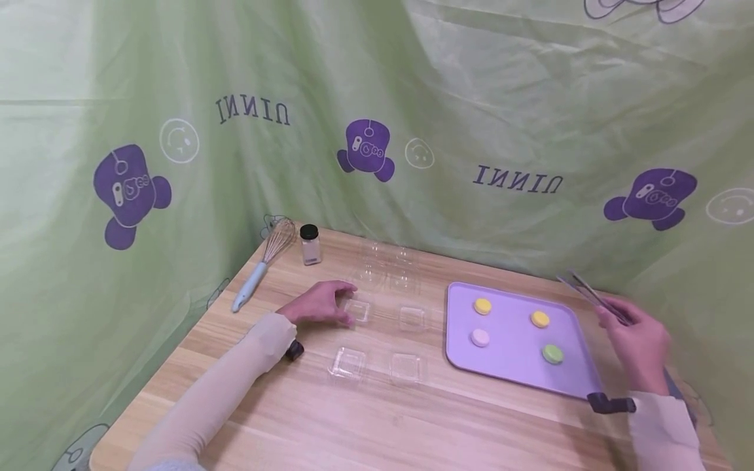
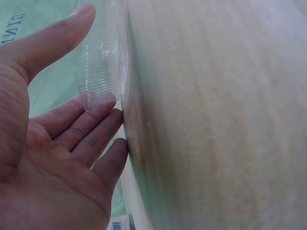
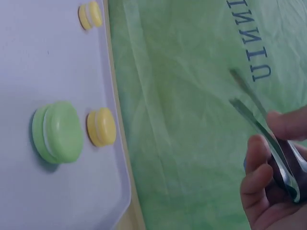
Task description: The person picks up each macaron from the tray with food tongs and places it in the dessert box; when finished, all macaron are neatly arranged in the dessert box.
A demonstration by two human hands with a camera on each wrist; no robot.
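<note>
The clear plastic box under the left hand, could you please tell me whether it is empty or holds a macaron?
Empty. The clear box shows only wood through it; all four macarons lie on the purple tray. The left hand touches it.

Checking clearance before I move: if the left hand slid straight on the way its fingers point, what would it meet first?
The left hand already touches a clear plastic cup; beyond it, probably the next clear cup, though depth is unclear.

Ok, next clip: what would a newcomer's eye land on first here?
Probably the lilac tray on the right of the wooden table, with four macarons: two yellow, one pink, one green. Beside it the right hand holds metal tongs raised above the tray's far edge. At left, the left hand touches a clear plastic cup.
</note>
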